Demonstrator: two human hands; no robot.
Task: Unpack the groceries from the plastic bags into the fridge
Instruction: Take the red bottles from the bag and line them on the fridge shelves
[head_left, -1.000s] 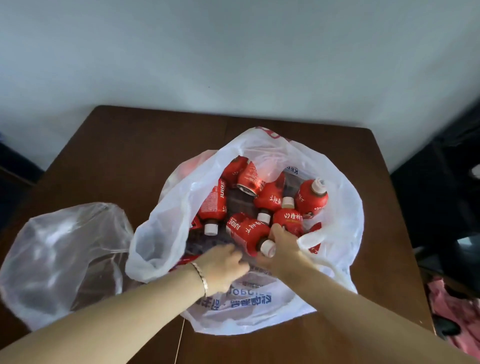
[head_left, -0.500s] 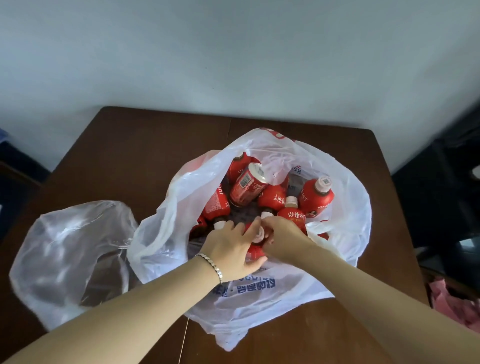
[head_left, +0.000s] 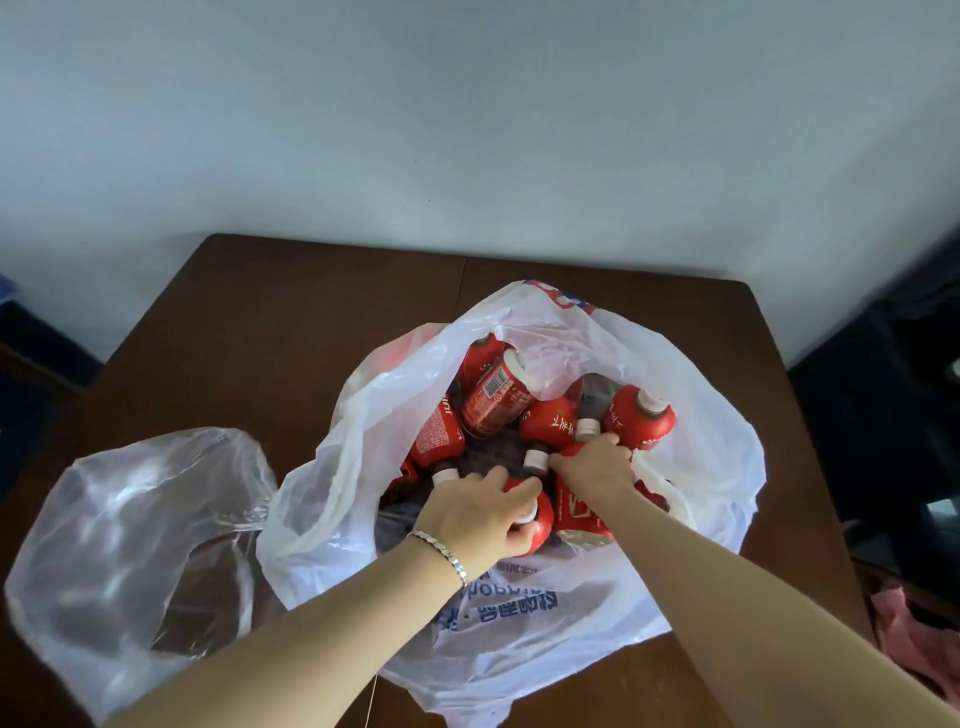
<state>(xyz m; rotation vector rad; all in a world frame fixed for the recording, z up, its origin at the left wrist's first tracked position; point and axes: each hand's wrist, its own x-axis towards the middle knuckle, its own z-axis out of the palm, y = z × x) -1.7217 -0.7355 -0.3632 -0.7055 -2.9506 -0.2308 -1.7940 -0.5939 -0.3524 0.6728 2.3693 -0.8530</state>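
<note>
A white plastic bag (head_left: 691, 395) with blue print stands open on the brown table (head_left: 270, 322). Inside lie several red bottles with white caps and a red can (head_left: 493, 400). My left hand (head_left: 478, 514), with a silver bracelet on its wrist, grips a red bottle (head_left: 540, 519) near the bag's front. Just to the right, my right hand (head_left: 597, 465) curls round the top of another red bottle (head_left: 576, 512). More red bottles (head_left: 641, 421) lie behind my hands.
A clear, crumpled plastic bag (head_left: 130, 530) sits at the table's left front. A pale wall runs behind the table. Dark furniture (head_left: 883, 415) stands to the right, with pink cloth (head_left: 914, 623) low beside it.
Both hands separated from one bottle cap: my left now grips a front bottle, my right moved right and back onto another. The bag's contents shifted slightly.
</note>
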